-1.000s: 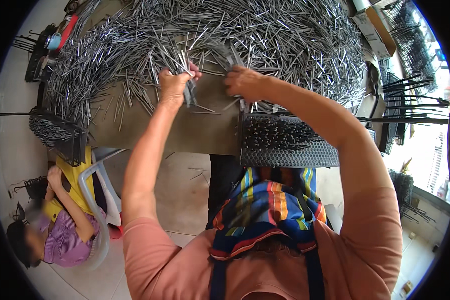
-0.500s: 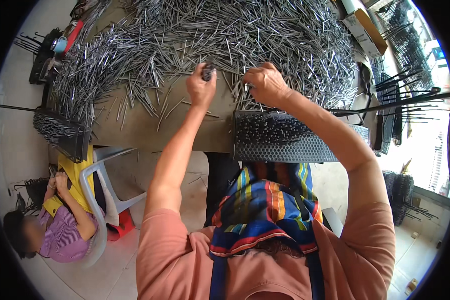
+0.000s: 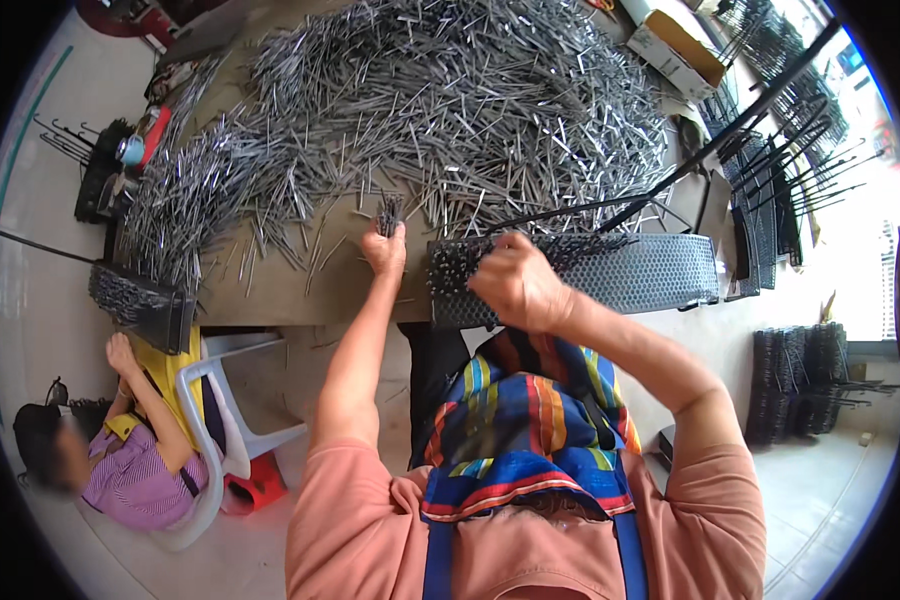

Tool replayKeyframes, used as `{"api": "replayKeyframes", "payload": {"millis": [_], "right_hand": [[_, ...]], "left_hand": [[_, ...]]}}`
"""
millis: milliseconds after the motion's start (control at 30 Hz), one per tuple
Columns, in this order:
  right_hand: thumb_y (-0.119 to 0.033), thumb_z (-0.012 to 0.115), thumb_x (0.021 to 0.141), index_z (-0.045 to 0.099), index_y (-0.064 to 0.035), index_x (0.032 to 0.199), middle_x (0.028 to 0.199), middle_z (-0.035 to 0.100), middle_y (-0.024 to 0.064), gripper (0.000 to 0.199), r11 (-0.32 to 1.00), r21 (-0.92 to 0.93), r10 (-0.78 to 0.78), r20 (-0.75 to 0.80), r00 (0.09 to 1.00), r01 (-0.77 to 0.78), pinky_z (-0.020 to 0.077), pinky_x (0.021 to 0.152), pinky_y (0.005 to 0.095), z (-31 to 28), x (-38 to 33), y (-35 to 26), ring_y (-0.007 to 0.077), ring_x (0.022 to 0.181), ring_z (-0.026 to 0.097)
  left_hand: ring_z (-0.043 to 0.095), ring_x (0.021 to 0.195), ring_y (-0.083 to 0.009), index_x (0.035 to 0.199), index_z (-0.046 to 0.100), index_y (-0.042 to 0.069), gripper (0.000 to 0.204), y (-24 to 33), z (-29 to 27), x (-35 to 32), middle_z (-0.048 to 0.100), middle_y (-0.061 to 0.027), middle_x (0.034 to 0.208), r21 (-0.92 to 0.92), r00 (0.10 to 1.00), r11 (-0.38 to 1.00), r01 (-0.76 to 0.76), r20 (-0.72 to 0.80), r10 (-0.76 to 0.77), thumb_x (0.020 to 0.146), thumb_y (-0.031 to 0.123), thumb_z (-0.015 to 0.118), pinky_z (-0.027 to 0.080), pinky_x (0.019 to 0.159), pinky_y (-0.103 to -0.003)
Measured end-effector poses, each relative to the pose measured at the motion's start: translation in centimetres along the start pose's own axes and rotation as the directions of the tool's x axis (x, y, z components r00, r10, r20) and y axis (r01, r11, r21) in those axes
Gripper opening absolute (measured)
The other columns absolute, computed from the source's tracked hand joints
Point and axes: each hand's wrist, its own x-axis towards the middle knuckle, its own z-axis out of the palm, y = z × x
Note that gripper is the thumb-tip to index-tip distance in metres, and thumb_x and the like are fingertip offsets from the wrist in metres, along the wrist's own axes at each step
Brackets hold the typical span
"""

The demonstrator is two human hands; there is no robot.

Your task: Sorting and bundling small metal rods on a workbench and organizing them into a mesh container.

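Observation:
My left hand [image 3: 383, 250] is closed around a small bundle of thin dark metal sticks [image 3: 389, 212], whose ends stand up above the fist. It is held over the bare front part of the table [image 3: 270, 300]. To its right, my right hand [image 3: 515, 283] is over the left end of a dark perforated metal rack [image 3: 650, 275]. Its fingers are curled together, and whatever they pinch is hidden behind the hand. Stick ends fill the rack's holes around the hand and along the upper rows; the holes farther right show bare.
A large heap of loose metal sticks [image 3: 450, 110] covers the table. Another filled rack [image 3: 140, 300] stands at the left edge, near a seated person [image 3: 145, 450]. A cardboard box [image 3: 675, 55] and more racks with hooked rods [image 3: 770, 200] are at the right.
My right hand has moved from the edge of the heap down onto the rack. My left hand, with its bundle, has come slightly nearer. The whole view has shifted.

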Motion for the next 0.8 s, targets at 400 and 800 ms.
{"api": "replayKeyframes", "payload": {"millis": [400,800], "right_hand": [[-0.018,0.071,0.076,0.059,-0.0038,0.12,0.112,0.061,0.0173,0.048,0.891,0.302,0.418,-0.248,0.874,-0.34,0.048,0.091,0.0435,-4.2,-3.1,-2.8,0.0393,0.104,0.059],[-0.024,0.063,0.09,0.066,0.007,0.107,0.099,0.069,0.0117,0.035,0.02,0.974,0.737,0.138,0.662,-0.226,0.051,0.086,0.0383,1.5,-11.8,-7.7,0.0204,0.098,0.064]], "left_hand": [[0.067,0.076,-0.0213,0.096,0.064,-0.002,0.027,22.0,-3.7,-13.7,0.068,-0.0109,0.085,-0.349,0.66,0.703,0.62,0.717,-0.226,0.07,-0.01,0.065,0.055,0.07,-0.034],[0.069,0.075,-0.0171,0.104,0.065,0.001,0.031,18.3,-5.6,-28.4,0.069,-0.008,0.088,-0.125,0.311,0.522,0.843,0.906,-0.286,0.075,-0.005,0.07,0.058,0.065,-0.03]]}}
